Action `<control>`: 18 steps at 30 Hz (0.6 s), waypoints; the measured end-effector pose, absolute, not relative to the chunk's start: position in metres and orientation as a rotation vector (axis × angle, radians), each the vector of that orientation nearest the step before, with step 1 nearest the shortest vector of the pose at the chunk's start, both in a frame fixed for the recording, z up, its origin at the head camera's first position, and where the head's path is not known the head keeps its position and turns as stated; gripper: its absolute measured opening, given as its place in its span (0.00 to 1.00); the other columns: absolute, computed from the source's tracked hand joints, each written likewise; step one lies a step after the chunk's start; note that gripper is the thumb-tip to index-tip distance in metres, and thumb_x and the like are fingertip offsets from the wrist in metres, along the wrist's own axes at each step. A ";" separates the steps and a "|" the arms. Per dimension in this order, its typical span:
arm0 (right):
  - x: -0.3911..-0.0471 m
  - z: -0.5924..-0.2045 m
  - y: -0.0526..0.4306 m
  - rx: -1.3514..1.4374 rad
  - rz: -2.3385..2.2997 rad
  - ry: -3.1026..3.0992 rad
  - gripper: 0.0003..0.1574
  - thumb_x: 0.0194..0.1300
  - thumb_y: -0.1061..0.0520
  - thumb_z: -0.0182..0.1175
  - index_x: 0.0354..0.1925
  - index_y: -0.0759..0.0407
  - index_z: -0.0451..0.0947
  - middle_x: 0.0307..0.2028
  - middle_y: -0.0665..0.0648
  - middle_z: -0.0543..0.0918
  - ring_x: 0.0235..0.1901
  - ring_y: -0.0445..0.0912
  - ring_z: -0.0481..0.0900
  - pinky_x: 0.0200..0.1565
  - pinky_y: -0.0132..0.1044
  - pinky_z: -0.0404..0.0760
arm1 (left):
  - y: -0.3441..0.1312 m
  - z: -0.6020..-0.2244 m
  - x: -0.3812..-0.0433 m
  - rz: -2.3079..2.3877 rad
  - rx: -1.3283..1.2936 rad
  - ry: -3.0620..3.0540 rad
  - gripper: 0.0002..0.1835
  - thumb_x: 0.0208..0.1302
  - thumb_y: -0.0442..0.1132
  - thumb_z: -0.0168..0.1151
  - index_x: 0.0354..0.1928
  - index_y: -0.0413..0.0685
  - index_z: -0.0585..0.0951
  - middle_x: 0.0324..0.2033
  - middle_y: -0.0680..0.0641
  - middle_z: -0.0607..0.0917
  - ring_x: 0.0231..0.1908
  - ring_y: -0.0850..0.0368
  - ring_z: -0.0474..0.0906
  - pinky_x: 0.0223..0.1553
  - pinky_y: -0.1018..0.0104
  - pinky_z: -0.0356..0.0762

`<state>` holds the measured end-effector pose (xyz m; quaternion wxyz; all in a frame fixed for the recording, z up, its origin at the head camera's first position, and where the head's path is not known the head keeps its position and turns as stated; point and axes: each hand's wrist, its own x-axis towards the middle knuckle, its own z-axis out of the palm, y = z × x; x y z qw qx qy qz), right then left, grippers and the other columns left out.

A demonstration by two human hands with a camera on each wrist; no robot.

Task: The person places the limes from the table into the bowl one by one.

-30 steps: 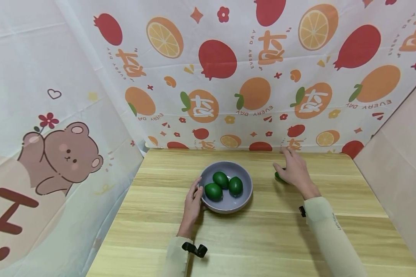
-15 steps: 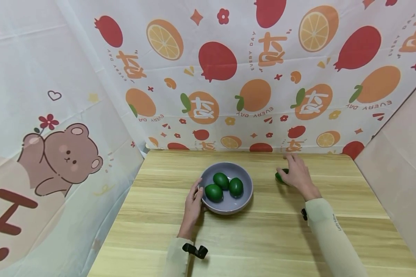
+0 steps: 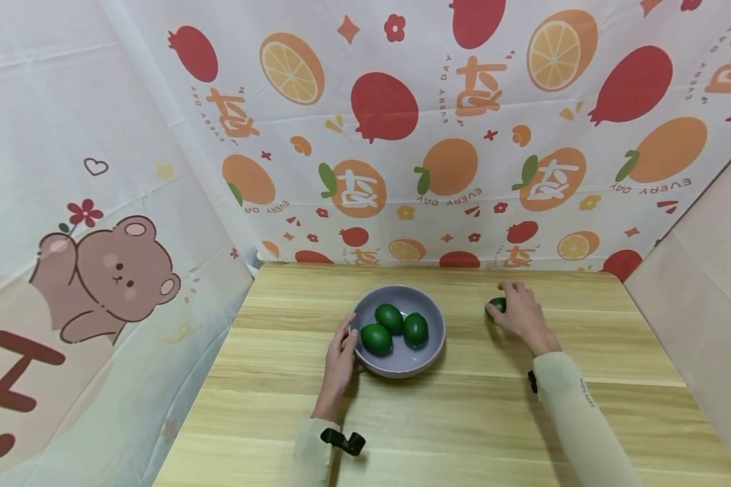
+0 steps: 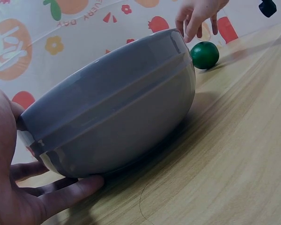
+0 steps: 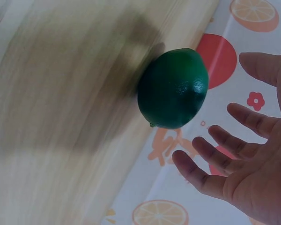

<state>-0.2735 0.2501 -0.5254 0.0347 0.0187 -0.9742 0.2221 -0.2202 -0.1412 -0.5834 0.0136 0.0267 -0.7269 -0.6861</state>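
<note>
A grey-purple bowl (image 3: pixel 400 365) stands on the wooden table with three dark green limes (image 3: pixel 376 339) in it. My left hand (image 3: pixel 339 362) holds the bowl at its left side, the thumb at the rim. In the left wrist view, the other fingers (image 4: pixel 70 194) reach low along the bowl's outside. A single lime (image 5: pixel 173 89) lies on the table to the right of the bowl. Over it hovers my right hand (image 3: pixel 522 314), with fingers spread and relaxed. The right wrist view shows a gap between that hand and the lime.
The wooden table (image 3: pixel 451 433) ends at the back against a fruit-printed cloth (image 3: pixel 317 155). Another cloth with a bear print (image 3: pixel 122 270) hangs on the left, and a pale wall panel (image 3: pixel 706 284) stands on the right.
My right hand has drawn back slightly toward me and lower above the single lime, showing more of it. The left hand and the bowl stay in place.
</note>
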 end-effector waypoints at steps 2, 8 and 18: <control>-0.273 -0.527 0.249 0.053 0.683 -3.003 0.37 0.72 0.47 0.59 0.68 0.68 0.65 0.67 0.79 0.65 0.62 0.72 0.66 0.52 0.68 0.77 | -0.141 -0.583 -0.220 -2.141 0.089 -2.265 0.22 0.81 0.51 0.47 0.72 0.72 0.69 0.72 0.41 0.69 0.52 0.40 0.81 0.32 0.58 0.87; -0.274 -0.530 0.247 0.052 0.716 -3.022 0.37 0.72 0.47 0.59 0.69 0.68 0.65 0.68 0.79 0.63 0.63 0.72 0.65 0.52 0.66 0.78 | -0.141 -0.584 -0.221 -2.141 0.089 -2.271 0.22 0.81 0.53 0.47 0.73 0.70 0.69 0.72 0.39 0.69 0.53 0.38 0.82 0.33 0.58 0.88; -0.278 -0.534 0.245 0.084 0.683 -3.037 0.36 0.72 0.47 0.58 0.68 0.67 0.67 0.66 0.79 0.65 0.61 0.73 0.66 0.50 0.65 0.80 | -0.141 -0.584 -0.224 -2.139 0.097 -2.250 0.24 0.80 0.53 0.48 0.74 0.67 0.69 0.71 0.35 0.68 0.51 0.38 0.83 0.35 0.58 0.88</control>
